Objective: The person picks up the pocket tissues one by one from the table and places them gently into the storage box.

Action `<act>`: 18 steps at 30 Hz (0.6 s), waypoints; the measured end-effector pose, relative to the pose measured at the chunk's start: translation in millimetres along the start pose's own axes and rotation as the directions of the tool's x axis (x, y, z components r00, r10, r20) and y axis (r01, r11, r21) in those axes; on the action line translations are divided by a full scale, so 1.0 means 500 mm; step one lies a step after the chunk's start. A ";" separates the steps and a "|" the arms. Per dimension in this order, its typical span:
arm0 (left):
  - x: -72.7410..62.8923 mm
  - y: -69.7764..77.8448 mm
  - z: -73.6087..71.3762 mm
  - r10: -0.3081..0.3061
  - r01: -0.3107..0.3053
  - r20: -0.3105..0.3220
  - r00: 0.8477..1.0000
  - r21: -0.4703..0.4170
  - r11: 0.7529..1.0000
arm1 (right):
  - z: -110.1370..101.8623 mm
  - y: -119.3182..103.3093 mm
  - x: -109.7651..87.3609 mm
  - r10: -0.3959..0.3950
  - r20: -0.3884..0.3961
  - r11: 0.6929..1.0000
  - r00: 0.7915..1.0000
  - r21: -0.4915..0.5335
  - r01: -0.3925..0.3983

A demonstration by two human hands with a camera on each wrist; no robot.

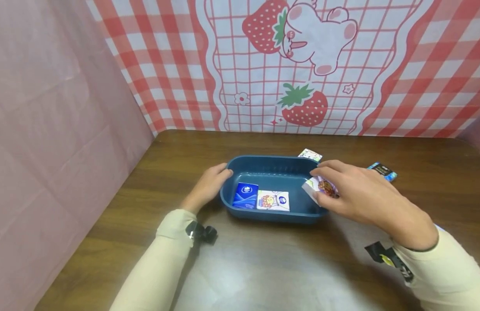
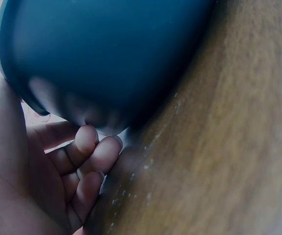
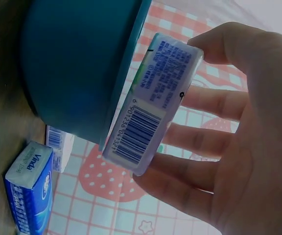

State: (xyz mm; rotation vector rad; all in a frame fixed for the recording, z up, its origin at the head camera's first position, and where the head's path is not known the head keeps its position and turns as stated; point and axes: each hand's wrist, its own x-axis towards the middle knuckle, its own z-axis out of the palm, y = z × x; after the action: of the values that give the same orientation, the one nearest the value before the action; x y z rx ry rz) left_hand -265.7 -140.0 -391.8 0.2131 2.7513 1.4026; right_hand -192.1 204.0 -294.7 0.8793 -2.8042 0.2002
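A dark teal plastic basin (image 1: 271, 218) stands on the table. My left hand (image 1: 208, 185) grips its left end, thumb at the rim and fingers curled against the outer wall in the left wrist view. Over the basin's right end, my right hand (image 1: 358, 196) pinches a pocket tissue pack (image 1: 320, 188) between thumb and fingers. The right wrist view shows the barcode side of this tissue pack (image 3: 143, 117), tilted beside the basin's rim. Inside the basin, a blue tissue pack (image 1: 245, 195) lies beside a white tissue pack with a cartoon print (image 1: 273, 201).
Behind the basin lies another white pack (image 1: 311, 154), partly hidden by the rim. A black-and-blue pack (image 1: 383, 171) lies to the right, beyond my right hand. A blue Vinda pack (image 3: 31, 183) shows in the right wrist view. A strawberry-print cloth (image 1: 302, 65) hangs behind the wooden table (image 1: 193, 149).
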 end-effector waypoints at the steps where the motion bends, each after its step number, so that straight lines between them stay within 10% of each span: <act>1: 0.000 0.000 0.000 -0.001 0.001 0.000 1.000 0.000 1.000 | 0.001 0.000 0.001 -0.006 -0.007 1.000 1.000 0.003 0.006; 18: -0.002 0.001 -0.002 0.009 -0.009 0.004 1.000 -0.004 1.000 | 0.012 0.000 0.006 -0.074 -0.036 0.997 0.997 0.016 0.075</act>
State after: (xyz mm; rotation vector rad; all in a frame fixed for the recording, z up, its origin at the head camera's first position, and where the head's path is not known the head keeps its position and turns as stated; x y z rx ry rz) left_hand -264.7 -140.6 -390.8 0.2276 2.7480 1.4074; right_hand -195.4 201.5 -299.9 0.9727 -2.7354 0.2266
